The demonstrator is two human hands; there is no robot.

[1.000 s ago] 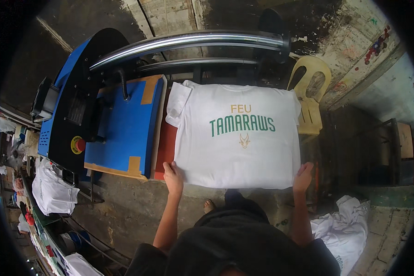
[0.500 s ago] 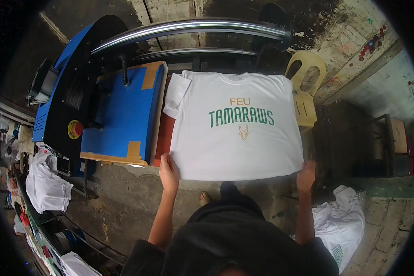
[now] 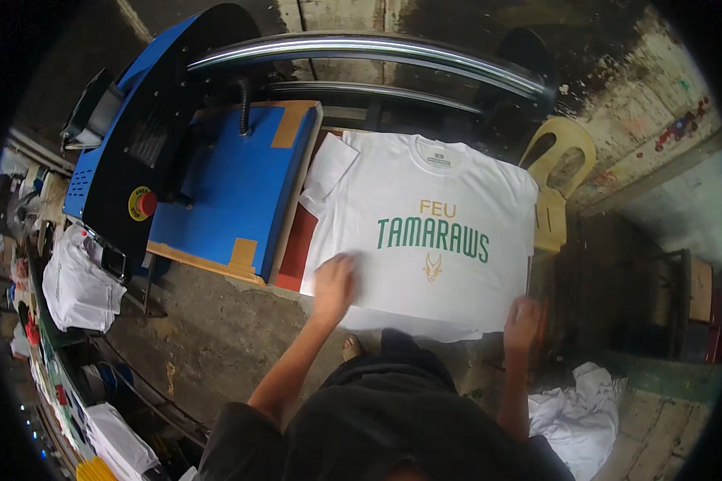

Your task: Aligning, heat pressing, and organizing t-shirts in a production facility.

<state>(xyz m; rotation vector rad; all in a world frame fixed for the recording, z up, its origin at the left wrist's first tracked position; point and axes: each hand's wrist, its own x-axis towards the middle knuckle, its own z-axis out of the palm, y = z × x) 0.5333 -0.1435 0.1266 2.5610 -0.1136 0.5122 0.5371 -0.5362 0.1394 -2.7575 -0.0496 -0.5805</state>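
Observation:
A white T-shirt (image 3: 473, 297) lies face up over the red lower plate (image 3: 297, 248) of a blue heat press. Its chest carries orange and green lettering above a small orange horned-head print. My left hand (image 3: 334, 284) rests on the shirt's lower left part; motion smears its fingers, so their closure is unclear. At the lower right corner, my right hand (image 3: 523, 323) has its fingers curled against the shirt's edge. Between the hands, the hem hangs past the plate's front edge.
The blue press plate (image 3: 225, 192) stands left of the shirt, beneath a chrome rail (image 3: 377, 50). A red stop button (image 3: 145, 204) sits on the machine's side. A yellow plastic chair (image 3: 555, 200) is beyond the right sleeve. White shirts (image 3: 84, 280) are piled left; more white cloth (image 3: 578, 417) lies lower right.
My left hand has moved from the hem corner inward onto the shirt. The shirt's front has settled lower, with its hem drooping. My right hand stays by the right corner.

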